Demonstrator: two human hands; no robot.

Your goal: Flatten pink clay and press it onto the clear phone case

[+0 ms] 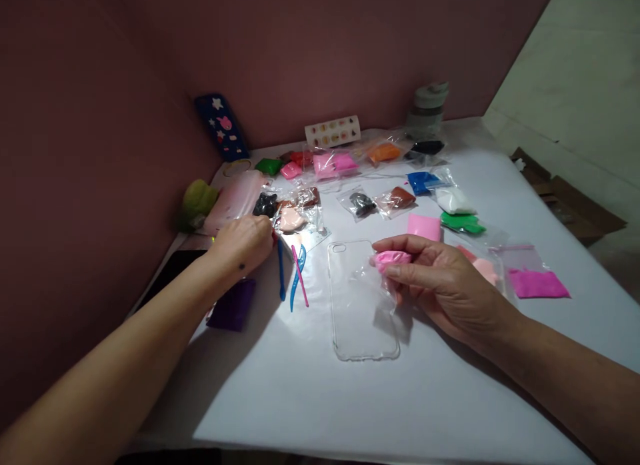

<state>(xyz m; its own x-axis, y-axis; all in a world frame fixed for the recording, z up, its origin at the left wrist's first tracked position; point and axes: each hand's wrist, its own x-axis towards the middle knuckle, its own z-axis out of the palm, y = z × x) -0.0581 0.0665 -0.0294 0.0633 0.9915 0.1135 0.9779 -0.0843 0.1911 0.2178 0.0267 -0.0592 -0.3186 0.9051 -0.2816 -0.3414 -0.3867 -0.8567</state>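
My right hand (pixel 445 282) pinches a lump of pink clay in a clear plastic bag (pixel 393 260), holding it just above the right edge of a transparent phone case (pixel 360 305) that lies flat on the white table (pixel 400 398). My left hand (pixel 245 242) reaches to the left side, its fingers curled at a pile of clay bags, beside a peach clay bag (pixel 291 220) and a black clay piece (pixel 265 204). What its fingers hold is hidden. Blue and pink plastic sculpting tools (pixel 295 275) lie just right of that hand.
Several bags of coloured clay lie across the far half of the table: green (pixel 463 222), blue (pixel 423 181), white (pixel 453 200), orange (pixel 384 152), magenta (pixel 537 283). A purple bag (pixel 233 305) lies by my left forearm. A dark blue decorated phone case (pixel 223 126) leans on the wall. A dark phone (pixel 173 268) lies at the left edge.
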